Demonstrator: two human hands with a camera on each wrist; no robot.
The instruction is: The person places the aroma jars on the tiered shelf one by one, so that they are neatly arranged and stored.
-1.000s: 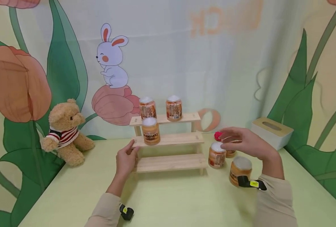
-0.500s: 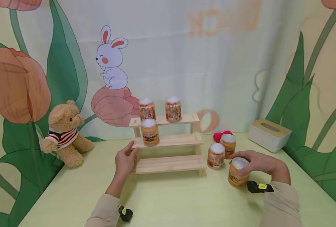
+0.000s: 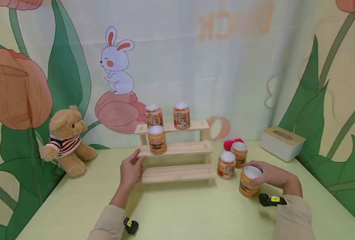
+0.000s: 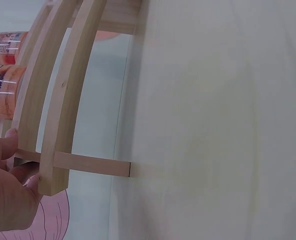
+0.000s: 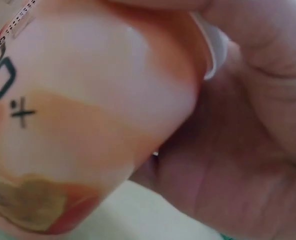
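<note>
My right hand (image 3: 274, 176) grips an orange-labelled jar (image 3: 248, 186) with a pale lid, thumb on the near side and fingers behind. Close up in the right wrist view, that jar (image 5: 88, 115) fills much of the picture. My left hand (image 3: 131, 170) holds the left end of a three-step wooden display rack (image 3: 177, 171); in the left wrist view, thumb and fingers of the left hand (image 4: 10, 185) close around the rack's end. One jar (image 3: 157, 141) stands on the middle step. Two more, a left jar (image 3: 154, 115) and a right jar (image 3: 181, 116), stand on the top step.
Right of the rack, a jar (image 3: 226, 166) and another jar (image 3: 239, 155) stand on the table (image 3: 195, 213). Behind them lies a red bundle (image 3: 229, 144). A tissue box (image 3: 285, 146) sits at the back right, a teddy bear (image 3: 68, 143) at the left.
My right hand has come down from above the far jars to the nearest jar and taken hold of it. My left hand has stayed on the rack's left end.
</note>
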